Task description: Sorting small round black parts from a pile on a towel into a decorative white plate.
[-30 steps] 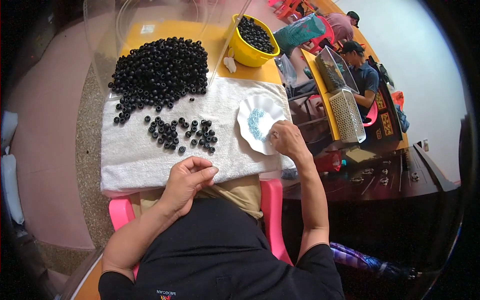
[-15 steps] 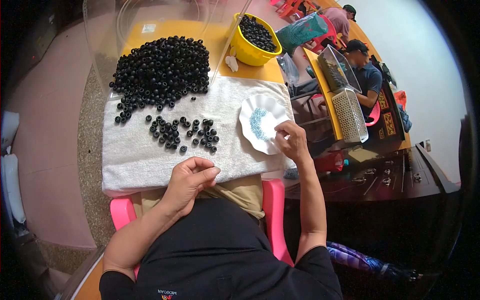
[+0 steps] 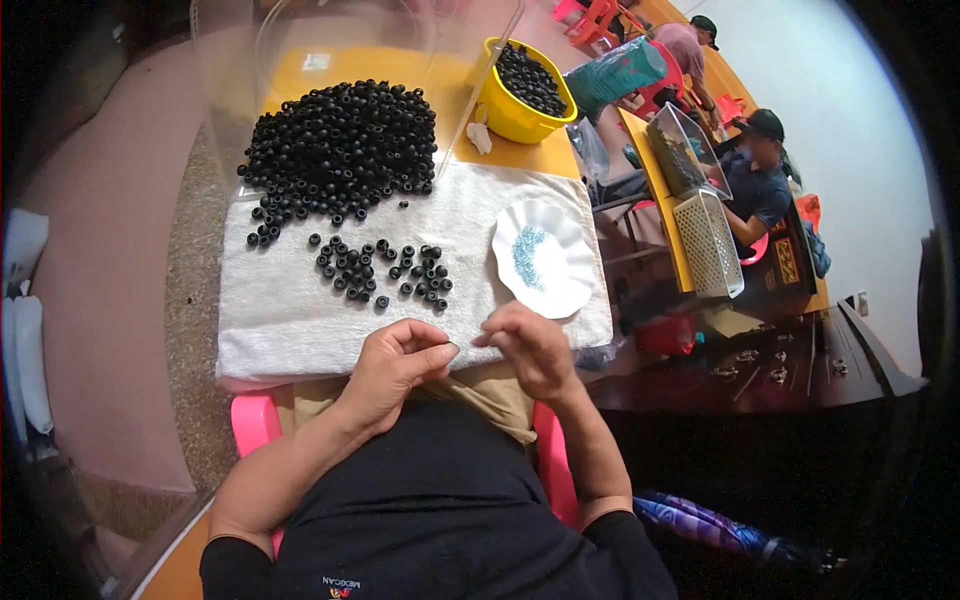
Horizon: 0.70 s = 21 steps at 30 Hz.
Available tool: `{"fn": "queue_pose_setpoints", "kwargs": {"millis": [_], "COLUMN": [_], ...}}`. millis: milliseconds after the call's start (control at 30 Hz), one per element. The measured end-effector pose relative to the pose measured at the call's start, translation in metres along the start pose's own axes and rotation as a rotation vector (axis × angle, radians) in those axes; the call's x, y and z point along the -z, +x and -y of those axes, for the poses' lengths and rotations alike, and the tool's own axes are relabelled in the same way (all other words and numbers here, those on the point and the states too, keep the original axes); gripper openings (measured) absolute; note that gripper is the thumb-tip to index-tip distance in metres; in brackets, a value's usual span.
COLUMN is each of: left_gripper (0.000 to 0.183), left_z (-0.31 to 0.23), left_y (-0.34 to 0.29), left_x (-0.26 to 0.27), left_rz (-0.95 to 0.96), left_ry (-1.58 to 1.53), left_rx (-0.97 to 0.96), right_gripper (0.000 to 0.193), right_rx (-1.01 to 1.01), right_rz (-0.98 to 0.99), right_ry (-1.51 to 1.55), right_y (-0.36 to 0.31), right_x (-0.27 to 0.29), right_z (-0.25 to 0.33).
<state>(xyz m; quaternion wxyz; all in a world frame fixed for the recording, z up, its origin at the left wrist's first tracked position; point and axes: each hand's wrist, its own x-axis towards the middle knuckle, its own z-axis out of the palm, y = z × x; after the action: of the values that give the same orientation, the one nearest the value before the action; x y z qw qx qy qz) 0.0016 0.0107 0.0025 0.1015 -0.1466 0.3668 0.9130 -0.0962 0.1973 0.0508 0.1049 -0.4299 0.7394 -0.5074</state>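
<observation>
My left hand [image 3: 395, 368] is above the near edge of the white towel [image 3: 275, 340], thumb and forefinger pinched together. Whatever lies between those fingertips is too small to make out. Close to its right, my right hand [image 3: 535, 352] is also pinched, a little blurred, with its contents not visible. The two sets of fingertips are apart. Beyond the right hand stands a white wavy-rimmed dish [image 3: 568, 255] holding tiny pale-blue bits [image 3: 527, 255]. Several loose black beads [image 3: 350, 270] lie on the towel past my left hand, and a large heap of black beads [image 3: 345, 145] lies behind them.
A clear plastic tub [image 3: 225, 120] surrounds the heap at the back. Behind the dish is a yellow bowl [image 3: 520, 122] of black beads, with a crumpled white scrap [image 3: 479, 138] beside it. At the right, a person [image 3: 762, 185] sits near a white perforated basket [image 3: 710, 245].
My right hand has come away from the dish, moving left and nearer to my left hand, still pinched. The left hand keeps its pinch. The whole view has shifted slightly.
</observation>
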Motion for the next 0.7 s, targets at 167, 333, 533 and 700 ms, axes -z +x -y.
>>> {"fn": "queue_pose_setpoints", "kwargs": {"millis": [167,333,533,700], "left_gripper": [0.015,0.015,0.014,0.015], "left_z": [0.000,-0.005,-0.002,-0.001], "left_y": [-0.001,-0.003,-0.003,-0.001], "left_x": [0.000,-0.001,0.001,0.001], "left_rz": [0.063,0.096,0.118,0.115], "left_ry": [-0.028,-0.007,-0.040,-0.024], "left_rx": [-0.022,-0.026,-0.052,-0.070], "right_gripper": [0.003,0.006,0.011,0.013], "right_rx": [-0.028,-0.112,-0.199,-0.347], "right_rz": [0.011,0.020,0.017,-0.071], "right_ry": [0.035,0.130,0.287,0.539], "right_y": [0.002,0.001,-0.007,-0.010], "right_x": [-0.024,-0.027,-0.031,-0.038], "right_z": [0.003,-0.002,-0.015,-0.021]}}
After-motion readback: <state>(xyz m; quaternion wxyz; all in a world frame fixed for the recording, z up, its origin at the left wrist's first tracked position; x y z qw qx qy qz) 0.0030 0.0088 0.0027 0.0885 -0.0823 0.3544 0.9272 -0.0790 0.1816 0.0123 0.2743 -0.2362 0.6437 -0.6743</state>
